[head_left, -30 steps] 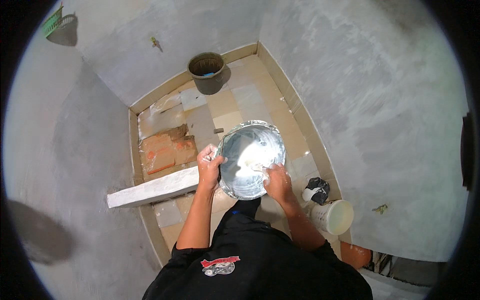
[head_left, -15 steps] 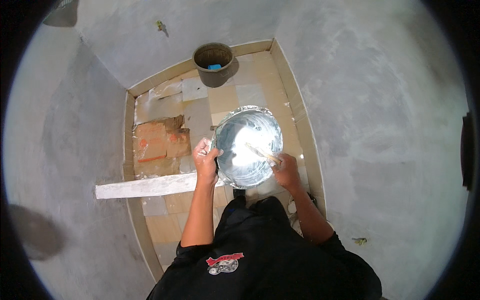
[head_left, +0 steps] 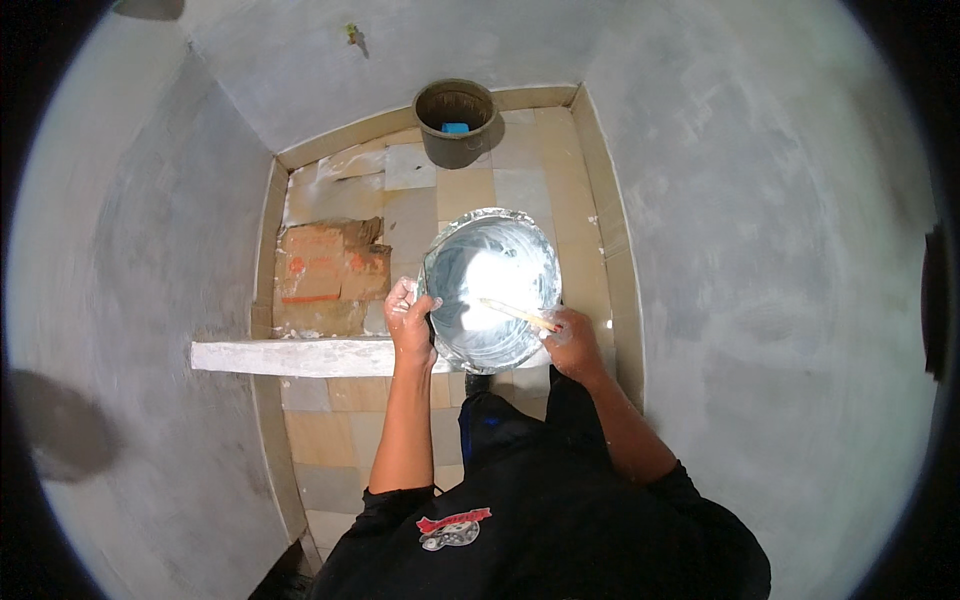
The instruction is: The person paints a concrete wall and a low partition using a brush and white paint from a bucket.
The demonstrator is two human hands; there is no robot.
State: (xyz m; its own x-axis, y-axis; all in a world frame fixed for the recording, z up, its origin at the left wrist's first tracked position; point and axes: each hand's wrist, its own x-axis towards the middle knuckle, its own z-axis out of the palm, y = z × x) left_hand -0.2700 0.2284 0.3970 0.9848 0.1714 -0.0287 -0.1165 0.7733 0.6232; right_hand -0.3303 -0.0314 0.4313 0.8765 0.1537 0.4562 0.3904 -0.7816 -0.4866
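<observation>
A round pail (head_left: 490,240), silvery and smeared inside with a whitish coating, is held up in front of my body, its mouth toward me. My left hand (head_left: 408,320) grips its left rim, thumb over the edge; white residue spots the fingers. My right hand (head_left: 572,345), also spotted white, is closed around the near end of a thin wooden stick (head_left: 520,312) at the pail's right side. The stick reaches into the pail, and its far end fades into a bright glare, so what is on its tip cannot be made out.
A dark bucket (head_left: 455,152) with a blue thing (head_left: 455,128) inside stands by the far wall. Flattened cardboard (head_left: 320,265) lies on the tiles at left. A low white ledge (head_left: 290,358) crosses the floor. Grey walls enclose both sides; a small tap (head_left: 352,34) sticks out of the far one.
The view has shifted slightly. Inside the pail, the stick's far end has moved a little left and toward me. Both hands keep their grips.
</observation>
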